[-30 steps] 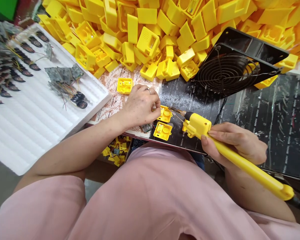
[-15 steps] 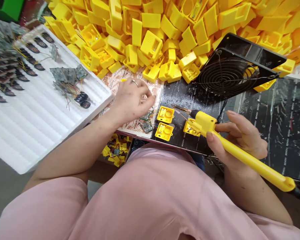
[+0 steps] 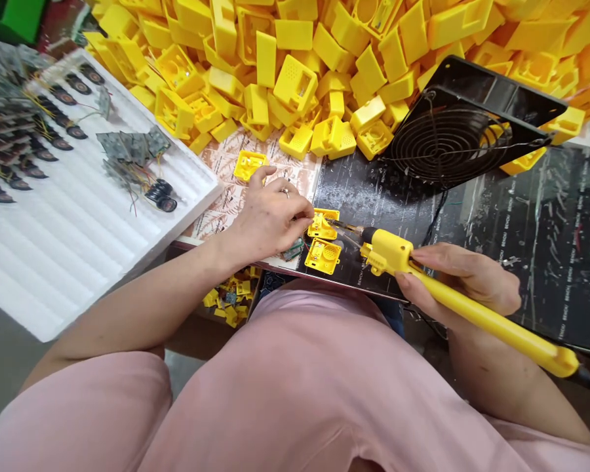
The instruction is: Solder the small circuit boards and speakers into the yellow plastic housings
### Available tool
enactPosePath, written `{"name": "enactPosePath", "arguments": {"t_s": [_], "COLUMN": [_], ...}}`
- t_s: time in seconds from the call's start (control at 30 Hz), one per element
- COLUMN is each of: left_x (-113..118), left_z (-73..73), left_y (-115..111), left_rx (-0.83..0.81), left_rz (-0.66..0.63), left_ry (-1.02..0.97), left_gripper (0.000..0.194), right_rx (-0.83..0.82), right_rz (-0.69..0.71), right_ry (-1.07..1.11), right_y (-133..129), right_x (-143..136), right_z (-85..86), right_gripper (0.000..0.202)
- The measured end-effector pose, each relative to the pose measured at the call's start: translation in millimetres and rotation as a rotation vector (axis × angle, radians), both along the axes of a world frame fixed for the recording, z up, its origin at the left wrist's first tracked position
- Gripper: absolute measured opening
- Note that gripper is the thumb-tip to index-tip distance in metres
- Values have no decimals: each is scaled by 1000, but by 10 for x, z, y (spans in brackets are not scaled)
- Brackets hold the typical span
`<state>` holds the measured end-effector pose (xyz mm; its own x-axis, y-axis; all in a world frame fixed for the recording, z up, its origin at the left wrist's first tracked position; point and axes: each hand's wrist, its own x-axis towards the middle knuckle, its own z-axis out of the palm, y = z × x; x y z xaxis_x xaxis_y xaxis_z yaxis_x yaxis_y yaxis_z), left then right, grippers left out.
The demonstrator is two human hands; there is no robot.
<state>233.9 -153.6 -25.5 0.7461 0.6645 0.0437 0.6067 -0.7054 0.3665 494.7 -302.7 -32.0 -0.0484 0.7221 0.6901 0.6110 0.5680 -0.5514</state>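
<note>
Left hand [image 3: 274, 219], right hand [image 3: 479, 275] flank yellow housing [image 3: 323, 230]; right grips soldering iron [image 3: 392, 248].

- A tray [image 3: 78, 262] is lying at the worktop's [image 3: 496, 229] left end, carrying circuit boards [image 3: 132, 147] and speakers [image 3: 160, 196].
- A heap of cases [image 3: 295, 85] is filling the far edge.
- A fan [image 3: 437, 151] is standing before the heap's right part.
- Near the near edge, a front case [image 3: 323, 255] is sitting before a rear case [image 3: 321, 231].
- A soldering iron [image 3: 393, 249] is reaching from the right to the rear case.
- Small parts [image 3: 231, 298] are lying below the near edge.
</note>
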Motion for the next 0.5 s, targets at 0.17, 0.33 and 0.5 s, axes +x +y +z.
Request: {"name": "enactPosePath", "arguments": {"t_s": [0.17,0.33,0.5], "left_x": [44,4,-34], "left_z": [3,44,63], "left_y": [38,62,60], "left_rx": [-53,-131,-144], "left_rz": [-53,-25,27], "left_ry": [71,34,-6], "left_gripper": [27,24,24], "right_rx": [-40,-39,-82], "right_rz": [3,35,-68], "right_ry": [-24,-3,-39], "right_y": [38,51,-26], "right_x": [6,31,71], "right_z": [43,58,-41], "right_gripper": [31,24,55]}}
